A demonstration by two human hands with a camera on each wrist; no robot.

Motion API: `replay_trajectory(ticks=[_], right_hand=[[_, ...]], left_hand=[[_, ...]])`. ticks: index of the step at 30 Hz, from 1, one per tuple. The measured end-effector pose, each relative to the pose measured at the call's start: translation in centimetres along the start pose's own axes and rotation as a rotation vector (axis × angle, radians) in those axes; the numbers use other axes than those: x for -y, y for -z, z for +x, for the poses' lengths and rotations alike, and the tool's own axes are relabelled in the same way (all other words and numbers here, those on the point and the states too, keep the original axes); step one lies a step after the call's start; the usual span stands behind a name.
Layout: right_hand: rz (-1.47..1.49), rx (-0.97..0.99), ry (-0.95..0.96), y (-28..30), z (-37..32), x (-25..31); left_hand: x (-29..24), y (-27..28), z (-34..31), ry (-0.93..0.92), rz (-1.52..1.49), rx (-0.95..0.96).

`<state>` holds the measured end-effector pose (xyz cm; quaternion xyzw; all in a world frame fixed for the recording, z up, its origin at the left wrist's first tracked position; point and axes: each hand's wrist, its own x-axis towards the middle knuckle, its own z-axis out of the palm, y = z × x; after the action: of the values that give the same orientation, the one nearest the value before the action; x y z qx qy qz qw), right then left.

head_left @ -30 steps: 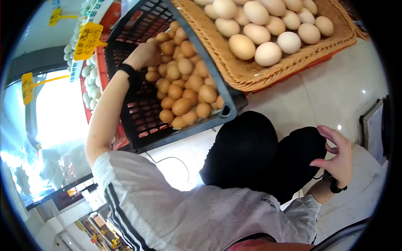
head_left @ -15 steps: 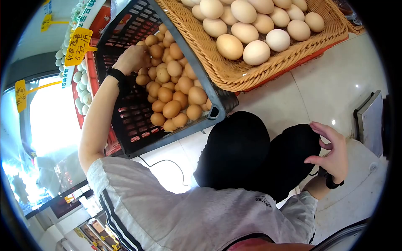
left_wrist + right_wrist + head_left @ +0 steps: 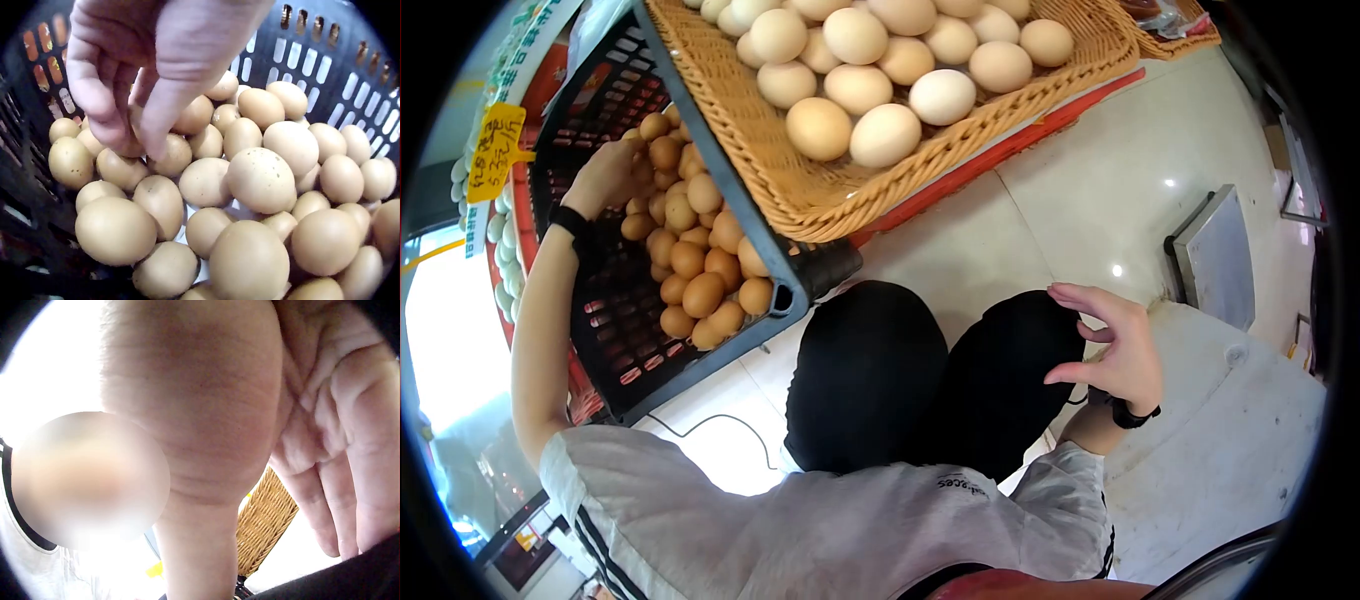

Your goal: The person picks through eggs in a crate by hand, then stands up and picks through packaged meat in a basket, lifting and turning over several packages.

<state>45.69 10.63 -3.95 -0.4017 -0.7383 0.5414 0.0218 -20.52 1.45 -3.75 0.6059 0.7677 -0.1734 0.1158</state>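
An egg is pinched by the left hand inside the black crate, near a slotted wall; the right hand is held by the knee, thumb apart, gripping nothing. Room is left above the heap, while one crate edge is bordered by the wicker basket. The egg's long axis is hidden by fingers. One crate is seen; dozens of brown eggs are overlapped beyond exact counting.

Brown eggs, some speckled, in a heap
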Motion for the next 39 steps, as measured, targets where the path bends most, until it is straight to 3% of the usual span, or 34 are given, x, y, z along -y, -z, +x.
replay_trajectory(ticks=[4,5,8,9,12,16,20,23,27,31,34,35,39], right_hand=[[-0.001,-0.016,-0.01,-0.1,0.0,-0.1],[-0.003,-0.015,-0.018,-0.1,0.0,0.0],[-0.009,-0.014,-0.036,-0.1,0.0,0.1],[-0.012,-0.015,-0.04,-0.1,0.0,0.2],[-0.015,-0.015,-0.05,-0.2,0.0,0.5],[-0.023,-0.008,-0.044,-0.2,0.0,0.5],[0.007,-0.018,-0.037,-0.3,0.0,-0.3],[0.013,-0.027,-0.046,-0.3,-0.2,-0.2],[0.005,-0.025,-0.041,-0.4,-0.3,-0.3],[-0.025,-0.016,-0.045,0.0,-0.3,-0.2],[-0.016,-0.015,-0.043,0.0,-0.3,-0.4],[-0.011,-0.015,-0.04,-0.1,-0.3,-0.5],[-0.021,-0.018,-0.024,0.0,-0.3,-0.7]], left_hand=[[-4.2,3.8,-1.6,0.073,-0.18,0.06],[-0.6,1.5,-0.6,-0.163,-0.127,-0.137],[-2.6,5.0,-1.8,0.199,-0.215,-0.004],[-2.1,5.1,-1.8,0.126,-0.196,-0.08],[-1.9,6.0,-1.9,0.323,-0.212,0.051],[-3.0,5.4,-1.9,0.449,-0.172,0.349],[-3.6,2.6,-2.2,0.411,-0.021,0.479],[-2.4,-0.3,-1.9,0.323,0.099,0.471],[-3.1,0.0,-2.2,0.339,0.13,0.451],[-5.3,2.9,-1.5,0.359,0.103,0.698],[-5.8,3.6,-1.8,0.305,0.088,0.763],[-6.2,3.9,-1.9,0.381,0.124,0.738],[-4.5,1.6,-1.4,0.382,0.155,0.77]])
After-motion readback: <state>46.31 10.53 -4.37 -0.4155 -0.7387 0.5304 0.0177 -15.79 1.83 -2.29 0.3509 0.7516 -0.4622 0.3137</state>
